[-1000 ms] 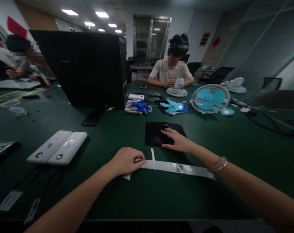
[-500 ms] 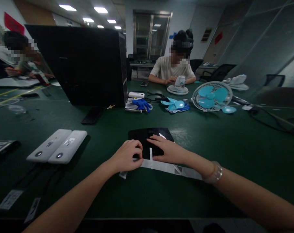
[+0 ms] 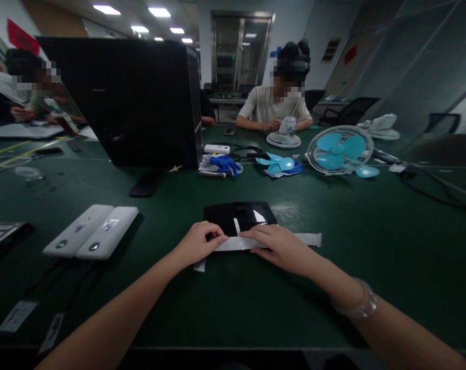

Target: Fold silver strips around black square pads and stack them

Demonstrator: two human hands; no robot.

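A glossy black flat piece (image 3: 221, 211), its exact kind unclear, lies on the table in front of me. Across its near edge runs a long whitish strip (image 3: 235, 243), with a short white tab (image 3: 236, 226) standing off it toward the far side. My left hand (image 3: 200, 240) pinches the strip near its left part, thumb and forefinger together. Stretched fingers of my right hand (image 3: 281, 244) lie on the strip further right, pressing it against the black piece. The strip's right end sticks out past that hand, and a bent left end hangs toward me.
Two white power-bank-like boxes (image 3: 107, 234) lie at left. Beyond are a dark phone (image 3: 144, 184), a key (image 3: 175, 168), blue gloves (image 3: 227, 165), blue fan blades (image 3: 279, 162) and a fan (image 3: 338, 149). A large black case (image 3: 132, 103) blocks the back left. A person (image 3: 275, 105) sits opposite.
The strip has moved away from me, up onto the black piece's near edge. My right hand has shifted right and toward me, onto the strip; my left hand keeps its pinch.
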